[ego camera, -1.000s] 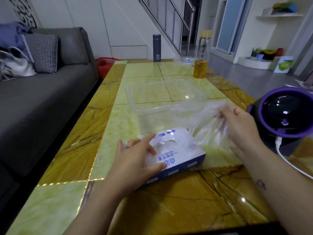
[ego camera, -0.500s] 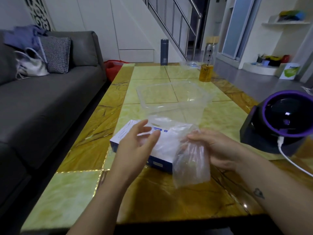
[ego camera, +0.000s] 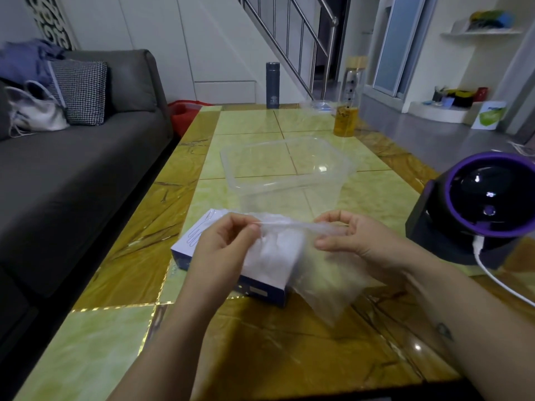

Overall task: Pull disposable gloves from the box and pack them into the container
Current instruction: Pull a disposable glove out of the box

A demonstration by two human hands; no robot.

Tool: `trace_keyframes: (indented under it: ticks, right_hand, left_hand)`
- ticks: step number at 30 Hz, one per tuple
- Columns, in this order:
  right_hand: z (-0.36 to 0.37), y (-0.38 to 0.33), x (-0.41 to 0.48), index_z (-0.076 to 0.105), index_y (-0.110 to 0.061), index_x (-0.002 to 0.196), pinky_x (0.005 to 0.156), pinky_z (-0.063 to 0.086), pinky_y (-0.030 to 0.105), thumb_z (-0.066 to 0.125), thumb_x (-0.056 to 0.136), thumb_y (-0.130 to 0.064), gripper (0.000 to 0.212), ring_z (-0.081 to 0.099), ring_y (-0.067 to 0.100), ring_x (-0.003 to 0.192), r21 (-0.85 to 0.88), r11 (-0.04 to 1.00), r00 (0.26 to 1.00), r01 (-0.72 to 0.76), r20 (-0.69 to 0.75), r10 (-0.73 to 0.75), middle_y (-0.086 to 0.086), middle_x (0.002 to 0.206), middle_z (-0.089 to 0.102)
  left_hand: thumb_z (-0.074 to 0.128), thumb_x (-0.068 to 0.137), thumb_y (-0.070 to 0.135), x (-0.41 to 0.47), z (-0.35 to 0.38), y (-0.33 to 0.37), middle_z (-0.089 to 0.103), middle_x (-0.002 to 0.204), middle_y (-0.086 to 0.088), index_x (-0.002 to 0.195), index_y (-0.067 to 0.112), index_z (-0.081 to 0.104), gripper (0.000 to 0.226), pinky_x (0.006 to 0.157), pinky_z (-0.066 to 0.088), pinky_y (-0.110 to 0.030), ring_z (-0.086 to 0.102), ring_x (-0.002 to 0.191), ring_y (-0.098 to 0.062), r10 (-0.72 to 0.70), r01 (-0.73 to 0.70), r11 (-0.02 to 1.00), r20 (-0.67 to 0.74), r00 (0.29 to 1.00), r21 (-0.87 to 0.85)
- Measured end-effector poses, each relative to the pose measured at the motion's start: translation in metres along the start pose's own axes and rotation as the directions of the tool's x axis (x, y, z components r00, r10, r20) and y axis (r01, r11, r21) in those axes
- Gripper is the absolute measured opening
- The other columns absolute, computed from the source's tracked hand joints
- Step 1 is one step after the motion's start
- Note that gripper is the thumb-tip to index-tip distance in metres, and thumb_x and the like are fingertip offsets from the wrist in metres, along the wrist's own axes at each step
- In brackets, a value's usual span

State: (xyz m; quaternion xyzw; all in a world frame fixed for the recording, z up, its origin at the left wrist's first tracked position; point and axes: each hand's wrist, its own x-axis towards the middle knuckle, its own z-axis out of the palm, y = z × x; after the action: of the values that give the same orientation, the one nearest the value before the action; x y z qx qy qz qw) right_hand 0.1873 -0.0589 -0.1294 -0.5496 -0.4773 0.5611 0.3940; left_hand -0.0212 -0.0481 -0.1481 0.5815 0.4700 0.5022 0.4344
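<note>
A thin clear disposable glove (ego camera: 321, 273) hangs above the table, stretched between both hands. My left hand (ego camera: 223, 250) pinches its top edge at the left, and my right hand (ego camera: 353, 238) pinches the same edge at the right. Under the glove lies the blue and white glove box (ego camera: 199, 241), partly hidden by my left hand and the plastic. Just beyond the box stands the clear plastic container (ego camera: 289, 172), open at the top, with nothing visible inside.
A black and purple fan (ego camera: 477, 209) with a white cable stands at the right of the yellow tiled table (ego camera: 260, 342). A dark flask (ego camera: 272, 85) and a bottle of amber liquid (ego camera: 346, 111) stand at the far end. A grey sofa (ego camera: 72, 175) runs along the left.
My left hand has risen from the box and taken the glove's top edge. The glove, earlier dangling from my right hand alone, is now stretched between both hands.
</note>
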Motion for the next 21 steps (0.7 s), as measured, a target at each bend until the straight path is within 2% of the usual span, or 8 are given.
trace_keyframes:
  ticks: [4,8,10,13,16,18,19,21]
  right_hand:
    - [-0.014,0.003,0.008,0.058,-0.013,0.115,0.077,0.055,0.035,0.077,0.064,-0.016,0.054,0.066,0.026,0.097,0.177,0.984,0.973,-0.02,-0.224,0.06,0.012,0.107,0.068]
    - [-0.002,0.006,-0.002,0.062,-0.017,0.101,0.076,0.055,0.036,0.075,0.064,-0.032,0.042,0.068,0.026,0.093,0.3,0.944,0.986,-0.134,-0.05,0.156,0.012,0.1,0.072]
    - [0.003,0.01,-0.001,0.064,-0.012,0.094,0.074,0.057,0.033,0.074,0.067,-0.024,0.031,0.07,0.021,0.08,0.37,0.926,0.986,-0.081,-0.108,0.129,0.008,0.081,0.074]
    - [0.003,0.006,-0.001,0.062,-0.011,0.086,0.063,0.058,0.026,0.067,0.077,-0.012,0.01,0.064,0.01,0.058,0.462,0.879,0.958,0.122,-0.288,0.019,0.0,0.061,0.066]
    - [0.002,0.0,-0.006,0.062,-0.014,0.089,0.055,0.05,0.022,0.063,0.084,-0.013,0.005,0.053,0.008,0.052,0.255,0.948,0.955,0.191,-0.27,-0.12,0.0,0.061,0.057]
    - [0.007,-0.003,-0.012,0.063,-0.014,0.093,0.055,0.047,0.023,0.063,0.085,-0.014,0.008,0.048,0.008,0.049,0.062,0.98,0.971,0.189,-0.159,-0.177,-0.001,0.059,0.054]
    - [0.012,-0.005,-0.015,0.063,-0.012,0.095,0.054,0.046,0.023,0.064,0.085,-0.014,0.011,0.046,0.009,0.047,-0.008,0.98,0.974,0.198,-0.108,-0.197,-0.002,0.058,0.054]
    - [0.023,-0.009,-0.02,0.064,-0.01,0.095,0.048,0.043,0.018,0.065,0.084,-0.014,0.012,0.045,0.008,0.046,-0.117,0.961,0.965,0.252,-0.045,-0.259,0.0,0.059,0.054]
  left_hand:
    - [0.057,0.092,0.015,0.003,-0.001,-0.002,0.063,0.083,0.009,0.082,0.02,0.064,0.013,0.076,0.044,-0.022,0.058,0.082,-0.007,0.005,-0.005,1.0,-0.088,0.996,0.003]
    - [0.057,0.093,0.018,0.001,0.001,-0.003,0.066,0.088,0.006,0.082,0.021,0.063,0.013,0.077,0.045,-0.025,0.059,0.086,-0.01,-0.068,0.051,0.991,-0.138,0.988,-0.124]
    - [0.056,0.093,0.017,0.001,0.0,-0.002,0.068,0.088,-0.001,0.081,0.02,0.064,0.015,0.077,0.049,-0.031,0.062,0.084,-0.015,-0.124,0.087,0.966,-0.139,0.982,-0.244]
    - [0.055,0.093,0.012,0.003,-0.007,-0.005,0.067,0.089,-0.005,0.081,0.019,0.063,0.016,0.07,0.051,-0.021,0.066,0.08,-0.013,-0.189,0.134,0.937,-0.146,0.971,-0.323]
    - [0.057,0.093,0.017,0.007,-0.02,-0.012,0.058,0.113,-0.003,0.097,0.027,0.059,0.011,0.084,0.05,-0.032,0.06,0.098,-0.016,-0.197,0.149,0.971,-0.274,0.941,-0.187]
    - [0.057,0.093,0.026,0.005,-0.027,-0.006,0.047,0.126,0.003,0.111,0.032,0.054,0.019,0.086,0.046,-0.034,0.051,0.109,-0.011,-0.04,0.064,0.997,-0.418,0.908,0.045]
    - [0.057,0.092,0.03,0.001,-0.03,0.001,0.045,0.128,0.006,0.116,0.033,0.052,0.025,0.087,0.045,-0.03,0.048,0.113,-0.007,0.074,-0.022,0.992,-0.431,0.899,0.123]
    - [0.057,0.09,0.044,-0.006,-0.029,0.018,0.05,0.126,0.016,0.122,0.035,0.051,0.034,0.086,0.041,-0.016,0.048,0.115,0.004,0.201,-0.162,0.975,-0.29,0.936,0.154]
